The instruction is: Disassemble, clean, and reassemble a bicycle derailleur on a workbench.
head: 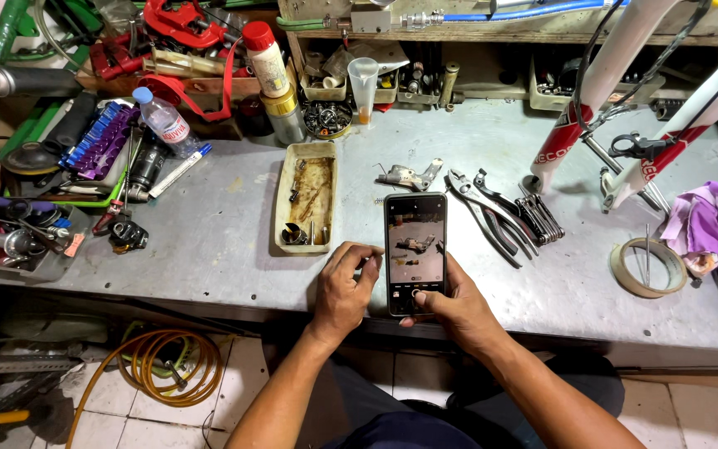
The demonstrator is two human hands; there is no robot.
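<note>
- Right hand (457, 309): fingers curl round the lower right edge of the smartphone (415, 254); the thumb lies across the bottom of the screen, its tip on the round on-screen button. Closed grip, holding the phone.
- Left hand (344, 287): fingers bent, tips pressed to the phone's left edge about mid-height; thumb tucked below. It steadies the phone rather than wrapping round it.
- Phone sits between the two hands, held upright just over the near edge of the grey workbench (209, 241). Long axis runs away from the person, top end toward the back of the bench. Screen faces the person and shows a live camera view.
- Small metal brake part (409, 175): lies on the bench straight beyond the phone's top edge, near but apart. Long axis roughly left to right, the right end tilted slightly upward. The same part shows on the screen.
- Both hands are about equally far from the part; the phone lies between them and it.
- Just right of the part: pliers (488, 214), handles running down and to the right, and a folding hex key set (542, 218).
- Left of the phone: a shallow cream tray (284, 208) with oily residue and small fittings, long axis parallel to the phone's.
- Further right: roll of tape (648, 268), purple cloth (716, 229), white bicycle fork legs (600, 91).
</note>
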